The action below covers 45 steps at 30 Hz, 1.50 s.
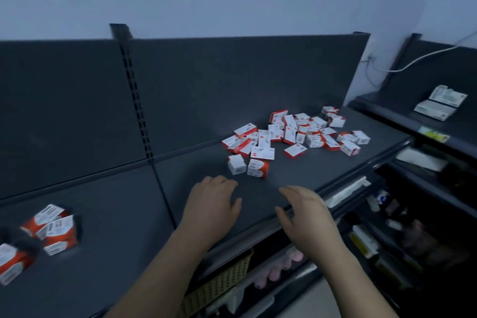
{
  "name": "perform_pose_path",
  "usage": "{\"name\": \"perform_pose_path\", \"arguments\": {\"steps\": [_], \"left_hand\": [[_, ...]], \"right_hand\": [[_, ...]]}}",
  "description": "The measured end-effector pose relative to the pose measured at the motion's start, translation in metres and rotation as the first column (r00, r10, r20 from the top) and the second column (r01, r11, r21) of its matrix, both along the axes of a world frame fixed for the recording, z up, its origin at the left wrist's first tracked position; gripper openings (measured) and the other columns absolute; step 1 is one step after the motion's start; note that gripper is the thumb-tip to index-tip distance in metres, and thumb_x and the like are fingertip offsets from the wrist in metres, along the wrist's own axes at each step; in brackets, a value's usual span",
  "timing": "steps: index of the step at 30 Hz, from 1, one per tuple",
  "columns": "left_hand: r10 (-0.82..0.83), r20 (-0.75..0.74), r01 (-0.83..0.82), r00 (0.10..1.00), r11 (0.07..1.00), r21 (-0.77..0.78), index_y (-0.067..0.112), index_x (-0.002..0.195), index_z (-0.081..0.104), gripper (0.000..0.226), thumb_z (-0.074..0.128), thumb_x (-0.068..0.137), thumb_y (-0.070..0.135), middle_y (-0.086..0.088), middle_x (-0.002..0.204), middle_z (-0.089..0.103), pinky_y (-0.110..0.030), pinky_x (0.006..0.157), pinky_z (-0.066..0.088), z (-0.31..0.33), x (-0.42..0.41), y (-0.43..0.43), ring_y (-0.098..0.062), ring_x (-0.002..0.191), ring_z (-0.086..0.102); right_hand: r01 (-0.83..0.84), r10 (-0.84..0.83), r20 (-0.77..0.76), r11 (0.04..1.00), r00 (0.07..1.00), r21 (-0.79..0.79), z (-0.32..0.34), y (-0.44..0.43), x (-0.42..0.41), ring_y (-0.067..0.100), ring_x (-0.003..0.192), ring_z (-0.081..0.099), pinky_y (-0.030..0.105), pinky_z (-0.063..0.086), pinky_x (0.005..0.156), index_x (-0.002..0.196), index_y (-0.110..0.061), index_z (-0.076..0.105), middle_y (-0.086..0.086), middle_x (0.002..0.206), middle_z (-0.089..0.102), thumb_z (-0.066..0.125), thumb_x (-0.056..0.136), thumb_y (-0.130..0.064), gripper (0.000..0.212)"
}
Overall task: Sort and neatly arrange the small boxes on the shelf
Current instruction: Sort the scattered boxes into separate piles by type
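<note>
Several small red-and-white boxes lie scattered in a loose heap on the dark shelf, toward its back right. The two nearest boxes stand side by side just beyond my hands. My left hand hovers low over the shelf, palm down, fingers loosely bent, holding nothing. My right hand is beside it near the front edge, fingers relaxed and empty. A second blurred cluster of the same boxes sits at the near left of the shelf.
A slotted upright post divides the dark back panel. To the right a second shelf unit holds pale packets. Lower shelves below carry a woven basket and assorted goods. A white cable runs along the wall.
</note>
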State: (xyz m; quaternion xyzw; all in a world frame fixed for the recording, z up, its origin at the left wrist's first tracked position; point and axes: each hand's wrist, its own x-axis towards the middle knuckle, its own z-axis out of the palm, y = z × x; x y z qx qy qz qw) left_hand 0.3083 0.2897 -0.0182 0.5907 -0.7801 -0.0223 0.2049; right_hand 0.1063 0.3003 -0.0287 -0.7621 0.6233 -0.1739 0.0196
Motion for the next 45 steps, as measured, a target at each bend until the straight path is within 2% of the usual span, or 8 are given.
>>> {"name": "perform_pose_path", "arguments": {"steps": [8,13,21,29,36,39,41,45], "left_hand": [[-0.002,-0.019,0.002,1.0,1.0,0.02,0.022,0.109,0.062,0.027,0.05,0.091,0.039,0.005,0.106,0.063,-0.032,0.083,0.046,0.004,-0.103,-0.06,-0.017,0.1,0.054],[0.02,-0.015,-0.019,1.0,0.998,0.057,0.022,0.126,0.057,0.039,0.05,0.092,0.04,0.001,0.12,0.061,-0.034,0.092,0.045,0.006,-0.141,-0.097,-0.018,0.111,0.053],[0.026,-0.014,-0.024,1.0,0.995,0.099,0.02,0.124,0.056,0.036,0.053,0.092,0.036,0.0,0.122,0.06,-0.034,0.092,0.047,0.006,-0.165,-0.17,-0.018,0.111,0.054],[0.023,0.012,-0.025,1.0,0.98,0.198,0.021,0.118,0.053,0.034,0.057,0.088,0.037,-0.002,0.12,0.056,-0.033,0.09,0.047,-0.007,-0.183,-0.261,-0.019,0.108,0.051],[0.037,0.006,-0.037,0.999,0.956,0.292,0.016,0.137,0.038,0.058,0.062,0.086,0.032,-0.007,0.138,0.045,-0.037,0.101,0.042,-0.028,-0.206,-0.31,-0.024,0.124,0.043],[0.057,-0.032,-0.045,0.998,0.952,0.303,0.017,0.136,0.039,0.058,0.062,0.083,0.019,-0.007,0.134,0.049,-0.034,0.096,0.045,-0.031,-0.21,-0.317,-0.023,0.12,0.046],[0.065,-0.069,-0.042,0.996,0.955,0.293,0.018,0.127,0.044,0.053,0.064,0.078,0.015,-0.006,0.125,0.054,-0.033,0.089,0.047,-0.032,-0.21,-0.318,-0.022,0.113,0.05],[0.114,-0.23,-0.047,0.966,0.959,0.278,0.021,0.119,0.049,0.046,0.062,0.075,0.011,-0.001,0.113,0.059,-0.032,0.079,0.049,-0.029,-0.21,-0.308,-0.018,0.101,0.053]], "right_hand": [[0.049,-0.049,-0.04,0.999,0.998,0.016,0.006,-0.042,-0.106,0.012,0.125,0.044,0.025,0.028,0.108,0.134,-0.021,0.05,-0.009,0.133,0.053,0.051,0.093,-0.037,0.044],[0.053,-0.052,-0.036,0.997,0.998,0.047,0.006,-0.072,-0.144,0.013,0.123,0.045,0.023,0.028,0.104,0.13,-0.021,0.052,-0.007,0.13,0.055,0.05,0.094,-0.034,0.039],[0.071,-0.072,0.001,0.993,0.997,0.093,0.0,-0.143,-0.17,0.015,0.13,0.041,0.029,0.03,0.11,0.139,-0.02,0.044,-0.004,0.14,0.049,0.05,0.093,-0.038,0.05],[0.106,-0.114,0.071,0.988,0.991,0.111,0.003,-0.209,-0.183,0.013,0.122,0.046,0.025,0.035,0.102,0.136,-0.023,0.046,-0.006,0.132,0.053,0.053,0.092,-0.034,0.046],[0.15,-0.159,0.102,0.985,0.982,0.091,-0.005,-0.247,-0.203,0.014,0.105,0.053,0.022,0.041,0.085,0.114,-0.019,0.06,-0.006,0.108,0.061,0.06,0.085,-0.027,0.029],[0.147,-0.153,0.072,0.986,0.986,0.084,-0.01,-0.262,-0.211,0.009,0.084,0.048,0.022,0.037,0.072,0.084,-0.028,0.055,-0.012,0.085,0.054,0.06,0.082,-0.033,0.008],[0.155,-0.159,0.035,0.982,0.987,0.108,-0.013,-0.271,-0.215,0.009,0.082,0.047,0.024,0.038,0.071,0.082,-0.03,0.05,-0.013,0.083,0.051,0.06,0.08,-0.042,0.016],[0.149,-0.147,-0.021,0.979,0.989,0.142,-0.019,-0.285,-0.219,0.014,0.105,0.046,0.027,0.038,0.087,0.097,-0.026,0.056,-0.009,0.098,0.056,0.058,0.077,-0.056,0.036]]}}
